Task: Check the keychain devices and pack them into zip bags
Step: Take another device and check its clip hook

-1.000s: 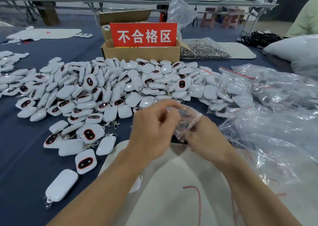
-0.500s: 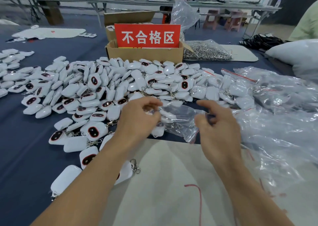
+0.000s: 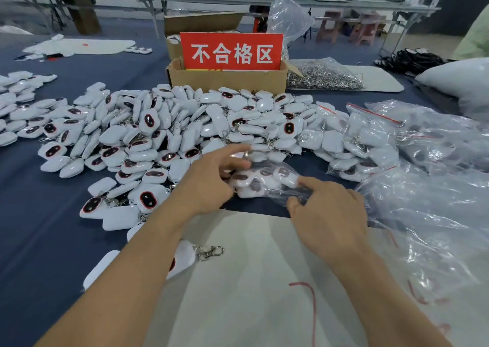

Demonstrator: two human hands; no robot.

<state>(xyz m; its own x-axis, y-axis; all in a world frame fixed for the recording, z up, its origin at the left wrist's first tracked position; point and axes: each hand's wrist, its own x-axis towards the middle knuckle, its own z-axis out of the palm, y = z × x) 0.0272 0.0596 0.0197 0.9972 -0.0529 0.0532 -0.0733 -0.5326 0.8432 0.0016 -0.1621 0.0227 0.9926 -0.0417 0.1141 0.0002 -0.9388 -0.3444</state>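
A clear zip bag (image 3: 267, 182) holding several white keychain devices lies on the blue table between my hands. My left hand (image 3: 209, 185) grips the bag's left end, thumb and fingers curled at its edge. My right hand (image 3: 328, 214) pinches the bag's right end. Behind them spreads a big heap of loose white keychain devices (image 3: 148, 135) with dark oval faces and metal clips. One loose device (image 3: 182, 260) with its clip lies under my left forearm.
A cardboard box (image 3: 227, 78) with a red sign stands behind the heap. A bag of metal clips (image 3: 322, 74) lies to its right. Filled and empty zip bags (image 3: 423, 161) pile up on the right. A white mat (image 3: 251, 280) covers the near table.
The bag, earlier held up and stretched between my hands, now lies lower on the table with devices showing inside. Both hands moved forward and down with it.
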